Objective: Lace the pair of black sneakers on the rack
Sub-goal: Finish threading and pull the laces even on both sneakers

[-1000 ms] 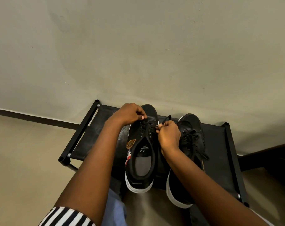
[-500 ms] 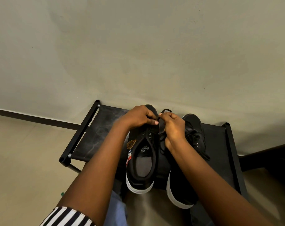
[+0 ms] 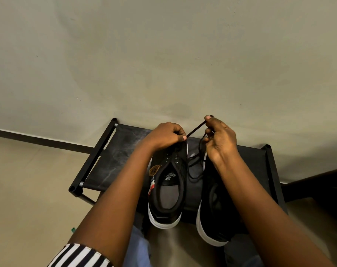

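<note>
1. Left sneaker point(image 3: 168, 191): black upper, white sole, grey insole with printed lettering, an orange emblem and a red-and-white mark on its outer side. It stands on the rack, heel toward the person and overhanging the near edge, toe toward the wall.
2. Right sneaker point(image 3: 214, 214): black, white sole, just beside the left one on the same rack, heel also past the near edge. Its front is largely hidden behind the right forearm.
3. Black shoelace point(image 3: 195, 130): one stretch runs taut from the left sneaker's upper eyelets up to the right hand. Slack loops lie across the gap between the two shoes.
4. Left hand point(image 3: 166, 134): rests over the front of the left sneaker, fingers curled, thumb and fingertip pinching the lace where it leaves the shoe.
5. Right hand point(image 3: 220, 141): raised above the right sneaker's toe, fingers curled; thumb and forefinger pinch the lace near its tip, and a loop of lace hangs from the lower fingers.
6. Rack point(image 3: 115, 160): low, black tubular frame with a dark scuffed fabric shelf, set against the wall.
7. Sleeve point(image 3: 79, 256): black-and-white stripes at the left upper arm, bottom edge of view.
8. Wall point(image 3: 163, 54): plain, pale, with a dark baseboard strip.
9. Floor point(image 3: 29, 189): beige, smooth, to the left of the rack.
</note>
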